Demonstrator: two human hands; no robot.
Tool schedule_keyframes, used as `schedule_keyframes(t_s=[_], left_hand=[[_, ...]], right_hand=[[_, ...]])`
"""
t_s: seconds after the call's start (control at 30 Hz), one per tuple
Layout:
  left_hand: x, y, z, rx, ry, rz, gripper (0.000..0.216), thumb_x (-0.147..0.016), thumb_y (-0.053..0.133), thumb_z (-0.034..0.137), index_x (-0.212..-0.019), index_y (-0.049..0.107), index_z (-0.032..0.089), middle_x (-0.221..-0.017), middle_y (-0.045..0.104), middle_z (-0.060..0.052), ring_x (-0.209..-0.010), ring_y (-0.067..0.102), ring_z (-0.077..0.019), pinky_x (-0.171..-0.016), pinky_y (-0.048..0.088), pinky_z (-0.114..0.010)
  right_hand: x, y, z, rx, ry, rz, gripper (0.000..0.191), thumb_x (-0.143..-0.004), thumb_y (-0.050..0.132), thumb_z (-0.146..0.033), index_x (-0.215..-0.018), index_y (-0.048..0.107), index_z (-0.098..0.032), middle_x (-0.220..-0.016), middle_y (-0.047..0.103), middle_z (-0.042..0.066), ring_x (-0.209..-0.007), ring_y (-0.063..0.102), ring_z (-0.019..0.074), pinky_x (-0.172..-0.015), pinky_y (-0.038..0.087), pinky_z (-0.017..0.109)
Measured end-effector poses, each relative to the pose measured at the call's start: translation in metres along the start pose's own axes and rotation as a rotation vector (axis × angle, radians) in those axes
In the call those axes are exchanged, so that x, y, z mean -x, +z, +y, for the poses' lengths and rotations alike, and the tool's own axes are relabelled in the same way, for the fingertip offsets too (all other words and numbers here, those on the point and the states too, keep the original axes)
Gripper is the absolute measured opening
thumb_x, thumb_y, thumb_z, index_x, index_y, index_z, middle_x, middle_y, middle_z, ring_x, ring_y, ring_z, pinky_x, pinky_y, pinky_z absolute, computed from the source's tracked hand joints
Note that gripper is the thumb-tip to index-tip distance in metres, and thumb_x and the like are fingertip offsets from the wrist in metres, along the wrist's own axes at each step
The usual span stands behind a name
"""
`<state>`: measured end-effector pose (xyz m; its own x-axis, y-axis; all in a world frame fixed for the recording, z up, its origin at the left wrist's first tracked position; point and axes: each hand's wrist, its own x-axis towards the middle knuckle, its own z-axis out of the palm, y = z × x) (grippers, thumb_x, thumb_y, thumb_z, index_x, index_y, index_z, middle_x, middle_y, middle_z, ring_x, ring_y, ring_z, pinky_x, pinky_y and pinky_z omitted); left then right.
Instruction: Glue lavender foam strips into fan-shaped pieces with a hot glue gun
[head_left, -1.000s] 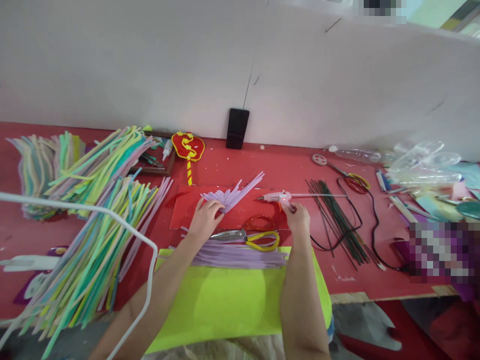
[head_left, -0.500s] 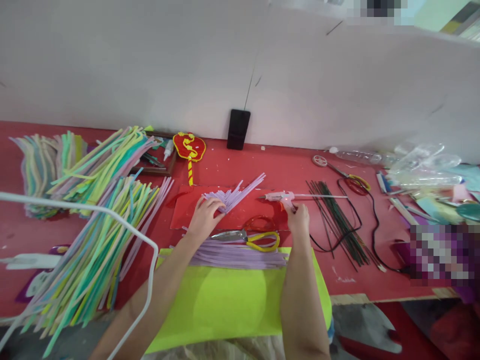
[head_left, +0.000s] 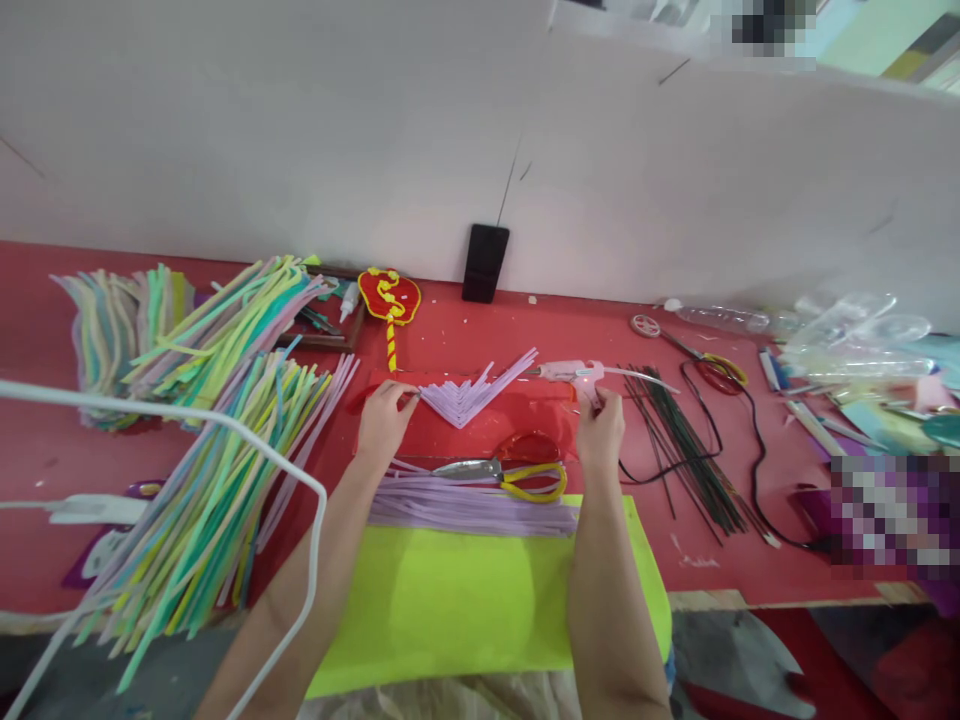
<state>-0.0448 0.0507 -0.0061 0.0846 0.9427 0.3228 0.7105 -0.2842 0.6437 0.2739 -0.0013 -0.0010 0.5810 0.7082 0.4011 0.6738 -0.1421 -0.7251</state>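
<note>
A V-shaped piece of lilac pipe cleaners (head_left: 463, 403), laid side by side, rests on a red board (head_left: 480, 440). At its left tip, my left hand (head_left: 384, 415) pinches the ends between thumb and finger. My right hand (head_left: 600, 425) is wrapped around the handle of a pink glue gun (head_left: 574, 372). Its nozzle points left, close to the upper right strips of the V, and a pale glue stick (head_left: 641, 377) sticks out of its back. Below the board lie scissors with yellow and red handles (head_left: 536, 483), across a row of loose lilac pipe cleaners (head_left: 472, 515).
Bundles of pastel pipe cleaners (head_left: 217, 480) cover the left side, with a white cable (head_left: 247, 440) crossing in front. Green stems (head_left: 686, 450), a black cord (head_left: 750, 430) and second scissors (head_left: 697, 355) lie to the right. A phone (head_left: 485, 262) leans on the wall.
My left hand has shifted from the middle of the lilac V to its left tip, uncovering the strips. The glue gun has moved slightly up, still in my right hand.
</note>
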Motion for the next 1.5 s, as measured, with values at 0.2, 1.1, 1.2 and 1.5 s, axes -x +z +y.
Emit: schedule_keyframes(t_s=[0.2, 1.1, 1.2, 1.5], left_hand=[[0.000, 0.004, 0.002, 0.021, -0.055, -0.032, 0.012, -0.082, 0.055, 0.018, -0.086, 0.066, 0.020, -0.090, 0.068, -0.004, -0.082, 0.063, -0.0167, -0.081, 0.049, -0.030], [0.005, 0.020, 0.008, -0.133, 0.102, -0.184, 0.035, -0.083, 0.054, 0.016, -0.117, 0.055, 0.022, -0.124, 0.061, -0.006, -0.128, 0.045, -0.0240, -0.112, 0.028, -0.047], [0.005, 0.021, 0.008, -0.139, 0.101, -0.183, 0.033, -0.083, 0.055, 0.017, -0.115, 0.055, 0.022, -0.122, 0.062, -0.006, -0.127, 0.046, -0.0238, -0.111, 0.028, -0.048], [0.004, 0.019, 0.008, -0.117, 0.088, -0.173, 0.030, -0.082, 0.057, 0.016, -0.111, 0.057, 0.021, -0.118, 0.063, -0.007, -0.123, 0.049, -0.0239, -0.111, 0.027, -0.047]], right_hand=[[0.002, 0.001, -0.048, -0.098, 0.058, -0.129, 0.048, -0.083, 0.044, -0.058, -0.108, 0.052, -0.018, -0.087, 0.065, 0.007, -0.075, 0.059, 0.0179, -0.071, 0.045, 0.031], [0.029, 0.034, -0.051, 0.076, -0.007, -0.276, 0.061, -0.073, 0.053, -0.061, -0.114, 0.055, -0.015, -0.107, 0.063, 0.012, -0.095, 0.058, 0.0256, -0.082, 0.044, 0.037], [0.028, 0.033, -0.049, 0.083, -0.033, -0.288, 0.062, -0.073, 0.054, -0.060, -0.115, 0.054, -0.014, -0.108, 0.063, 0.013, -0.096, 0.058, 0.0258, -0.081, 0.045, 0.037], [0.021, 0.028, -0.040, 0.122, -0.156, -0.388, 0.058, -0.073, 0.056, -0.059, -0.114, 0.055, -0.018, -0.113, 0.062, 0.013, -0.103, 0.057, 0.0272, -0.083, 0.046, 0.039]])
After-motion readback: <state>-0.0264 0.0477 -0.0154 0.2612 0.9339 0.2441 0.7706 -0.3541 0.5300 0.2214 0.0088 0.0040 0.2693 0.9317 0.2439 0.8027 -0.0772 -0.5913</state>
